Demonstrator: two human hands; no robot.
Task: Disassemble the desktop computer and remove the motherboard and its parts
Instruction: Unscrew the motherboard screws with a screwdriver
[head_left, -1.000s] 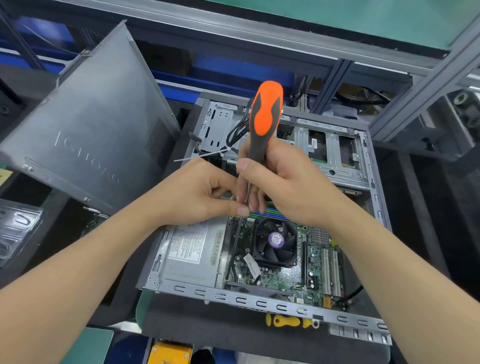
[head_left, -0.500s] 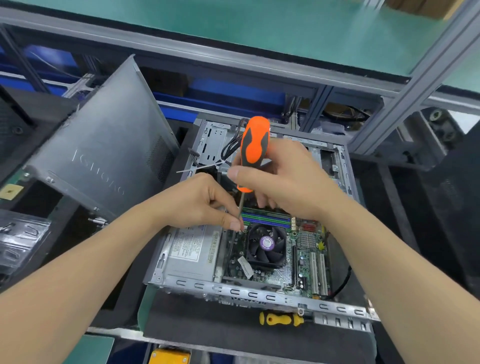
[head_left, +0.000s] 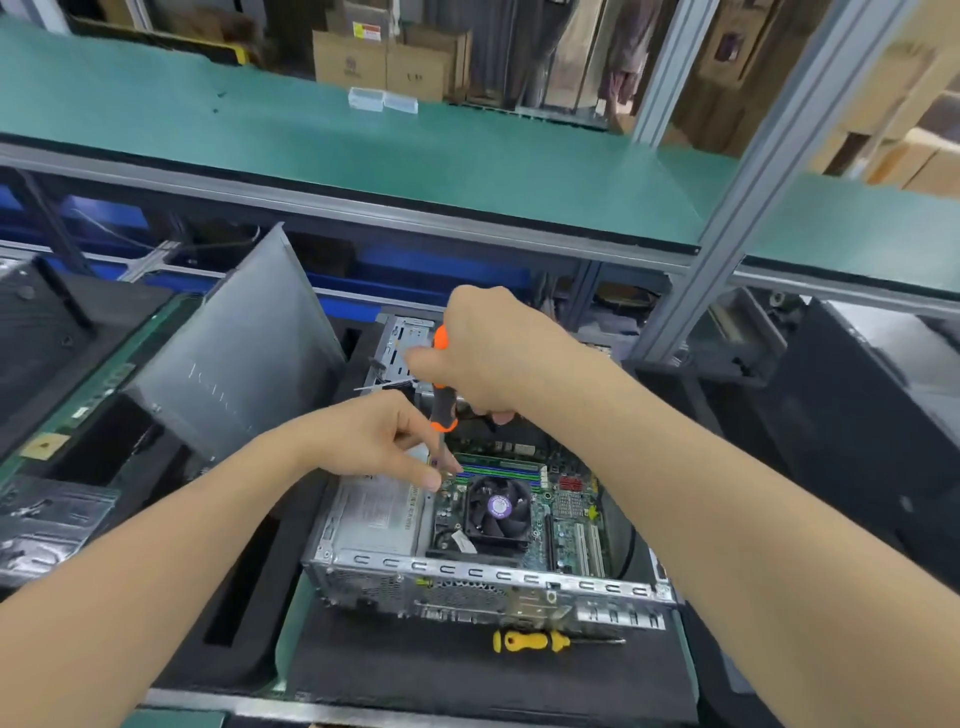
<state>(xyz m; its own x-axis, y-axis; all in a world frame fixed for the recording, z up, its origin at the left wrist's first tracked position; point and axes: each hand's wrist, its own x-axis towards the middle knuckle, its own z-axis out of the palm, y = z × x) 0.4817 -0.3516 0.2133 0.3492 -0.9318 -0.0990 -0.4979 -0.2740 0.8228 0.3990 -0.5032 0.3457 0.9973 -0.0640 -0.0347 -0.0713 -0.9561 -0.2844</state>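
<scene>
Clenches right hand fingers round one orange screwdriver, pinches its shaft with left hand fingers over the one motherboard at 6 o'clock, one yellow screwdriver on the tabletop below; side panel lettering unreadable.

Green shelf runs across the far side, two little clear plastic boxes sitting on it, cardboard boxes stacked behind. Yellow-handled screwdriver lies on the near black mat. Clear plastic tray at the left edge.
</scene>
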